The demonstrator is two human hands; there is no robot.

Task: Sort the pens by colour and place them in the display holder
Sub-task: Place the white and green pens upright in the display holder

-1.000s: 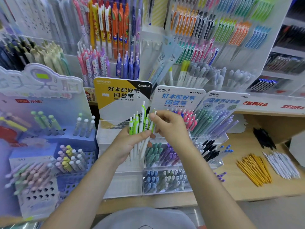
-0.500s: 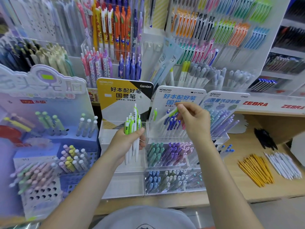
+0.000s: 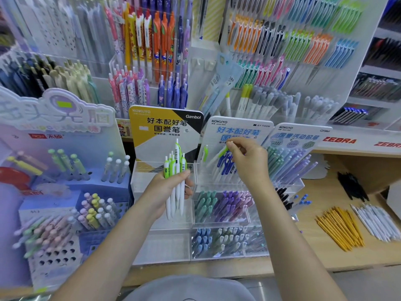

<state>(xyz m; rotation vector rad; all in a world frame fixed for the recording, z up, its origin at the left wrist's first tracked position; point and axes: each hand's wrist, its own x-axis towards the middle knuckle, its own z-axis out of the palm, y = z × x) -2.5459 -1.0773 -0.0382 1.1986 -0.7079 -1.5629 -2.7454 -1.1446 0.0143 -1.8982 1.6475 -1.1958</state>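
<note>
My left hand (image 3: 168, 190) grips a bundle of white pens with green clips (image 3: 176, 170), held upright in front of the clear acrylic display holder (image 3: 165, 222). My right hand (image 3: 247, 158) pinches the top of a single white pen with a green clip (image 3: 219, 156), its tip slanting down into the holder's top middle compartment. Another green-clip pen (image 3: 205, 153) stands in that compartment to the left, and blue-clip pens (image 3: 225, 164) stand just behind my right hand. Lower compartments hold teal, purple and blue pens.
A yellow Kokuyo sign (image 3: 165, 129) and a white one (image 3: 238, 127) rise behind the holder. A blue stand of pastel pens (image 3: 65, 213) sits at left. Yellow pens (image 3: 340, 227), white pens (image 3: 377, 222) and black pens (image 3: 351, 185) lie loose on the wooden shelf at right.
My right hand drew one green-clip pen out of the bundle and carried it right and up into the top middle compartment. My left hand lowered slightly with the remaining pens.
</note>
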